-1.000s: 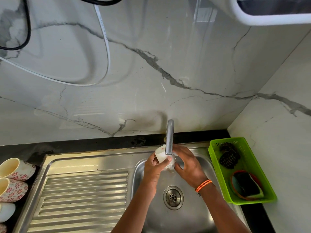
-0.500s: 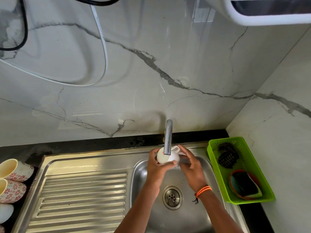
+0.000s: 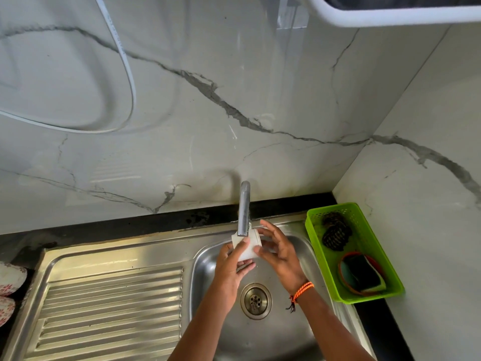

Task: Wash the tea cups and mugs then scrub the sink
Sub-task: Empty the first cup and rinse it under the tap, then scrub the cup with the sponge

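Under the tap (image 3: 244, 208), the left hand (image 3: 232, 267) grips a white cup (image 3: 247, 247) over the sink (image 3: 260, 342), right hand (image 3: 279, 252) loose-fingered against it.

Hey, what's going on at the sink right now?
A person is rinsing a white cup over the steel sink, right under the tap. The left hand grips the cup while the right hand touches its side with spread fingers. Two floral mugs lie on the counter at far left. A green basket to the right holds a scourer and a sponge.
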Tool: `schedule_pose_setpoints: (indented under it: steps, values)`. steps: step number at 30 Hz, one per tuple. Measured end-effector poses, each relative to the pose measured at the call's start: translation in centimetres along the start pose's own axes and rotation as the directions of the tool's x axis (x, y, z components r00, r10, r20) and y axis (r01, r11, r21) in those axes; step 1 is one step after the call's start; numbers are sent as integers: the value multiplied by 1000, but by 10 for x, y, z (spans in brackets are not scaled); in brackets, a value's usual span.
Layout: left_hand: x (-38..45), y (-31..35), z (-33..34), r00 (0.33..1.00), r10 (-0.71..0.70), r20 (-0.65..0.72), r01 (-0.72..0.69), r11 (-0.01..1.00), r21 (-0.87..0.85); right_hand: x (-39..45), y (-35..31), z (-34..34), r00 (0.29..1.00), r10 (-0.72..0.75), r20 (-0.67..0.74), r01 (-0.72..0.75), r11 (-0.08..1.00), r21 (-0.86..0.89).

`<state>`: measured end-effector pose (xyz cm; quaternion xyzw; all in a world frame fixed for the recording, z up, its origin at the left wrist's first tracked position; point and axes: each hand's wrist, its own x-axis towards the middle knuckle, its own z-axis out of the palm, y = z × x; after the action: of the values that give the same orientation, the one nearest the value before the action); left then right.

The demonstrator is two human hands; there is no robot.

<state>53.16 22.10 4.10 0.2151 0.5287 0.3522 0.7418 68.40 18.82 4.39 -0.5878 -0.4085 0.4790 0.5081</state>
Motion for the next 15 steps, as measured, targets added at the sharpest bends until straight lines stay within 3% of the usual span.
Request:
schedule_pose_setpoints:
  steps: [3, 10, 15]
  values:
    - [-2, 2, -6, 999, -25, 47, 26, 999, -30, 6, -2, 0, 1000, -6, 14, 6, 1000, 26]
    - [-3, 9, -21, 979, -14, 204, -16, 989, 147, 16, -7, 3, 998, -1, 65, -6, 995, 103]
    - [-4, 10, -21, 977, -35, 210, 5, 990, 140, 13, -7, 2, 994, 24, 103, -20, 999, -41]
